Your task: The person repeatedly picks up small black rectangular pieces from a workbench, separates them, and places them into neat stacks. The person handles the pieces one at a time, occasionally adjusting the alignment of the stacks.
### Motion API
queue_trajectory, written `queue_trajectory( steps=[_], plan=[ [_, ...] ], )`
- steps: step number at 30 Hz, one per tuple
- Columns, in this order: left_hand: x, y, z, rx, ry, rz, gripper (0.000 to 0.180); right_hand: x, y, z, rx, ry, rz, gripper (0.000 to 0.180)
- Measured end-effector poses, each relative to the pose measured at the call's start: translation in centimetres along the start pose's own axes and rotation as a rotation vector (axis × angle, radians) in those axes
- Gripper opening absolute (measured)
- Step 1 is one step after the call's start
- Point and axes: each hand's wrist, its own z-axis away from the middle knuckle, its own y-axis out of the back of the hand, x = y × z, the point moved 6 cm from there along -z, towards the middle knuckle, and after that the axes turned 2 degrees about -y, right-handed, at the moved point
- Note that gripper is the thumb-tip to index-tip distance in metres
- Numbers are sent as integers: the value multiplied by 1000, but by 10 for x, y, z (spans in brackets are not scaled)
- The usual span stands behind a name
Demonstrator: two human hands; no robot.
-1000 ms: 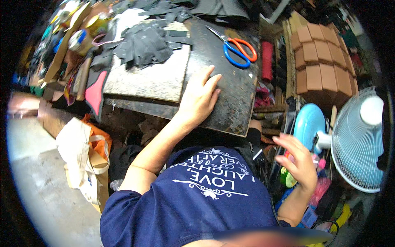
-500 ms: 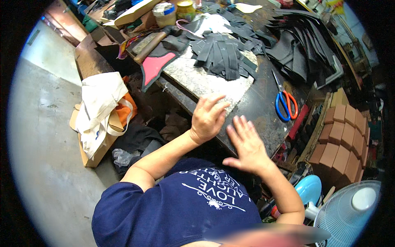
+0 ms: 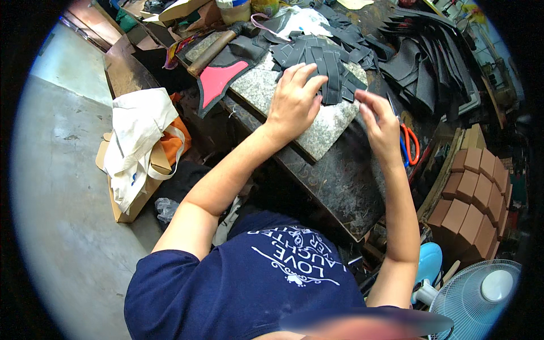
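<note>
Your left grip (image 3: 293, 102) lies flat and spread, fingers apart, palm down on the fan of dark leather strips (image 3: 317, 59) that covers the far end of the speckled stone slab (image 3: 326, 127). It presses on them and clamps nothing. Your right grip (image 3: 381, 126) hovers just beside the slab's right corner, fingers loosely curled and parted; the fingertips (image 3: 362, 102) point at the nearest strips, but you cannot tell from here whether they touch one or pinch anything.

The strips lie overlapping, side by side, on the slab, and the slab sits on the dark, worn bench (image 3: 340, 181) in front of you. At the slab's left end rests a black piece with a red-pink panel (image 3: 218, 79), partly hanging over the bench edge. Behind it lies a hammer with a wooden handle (image 3: 212, 48), its head toward the strips.

To the right of your right grip, a pair of scissors with orange and blue handles (image 3: 409, 144) lies on the bench, partly hidden by your hand. Farther back on the right a larger heap of dark cut pieces (image 3: 430, 62) is stacked. Brown boxes (image 3: 470, 198) stand in rows beyond the bench's right edge, and a pale blue fan (image 3: 479, 294) sits near your right elbow. On the floor to your left, a white cloth bag (image 3: 136, 136) is draped over an orange one and a cardboard box.
</note>
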Motion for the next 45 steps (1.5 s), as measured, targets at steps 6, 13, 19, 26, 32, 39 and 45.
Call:
queue_trajectory(
  steps=[6,13,19,26,32,39,45],
  plan=[
    [-1,-11,7,-36,21,-40,48,34,-18,-3,259,102,167,32],
    [24,-23,-4,-97,-166,-120,48,44,-16,-9,301,50,223,36],
    [19,-41,-10,-151,-119,-190,27,48,-18,-8,295,53,200,36],
    [53,-21,18,-172,-137,275,18,70,-8,-4,326,-83,-50,27],
    [114,-10,77,-427,-238,530,30,69,19,41,228,-108,-227,20],
    [113,17,82,-244,-234,488,28,24,50,93,112,133,337,13],
    [105,3,64,-227,-207,39,16,14,44,96,75,215,491,10]
  ],
)
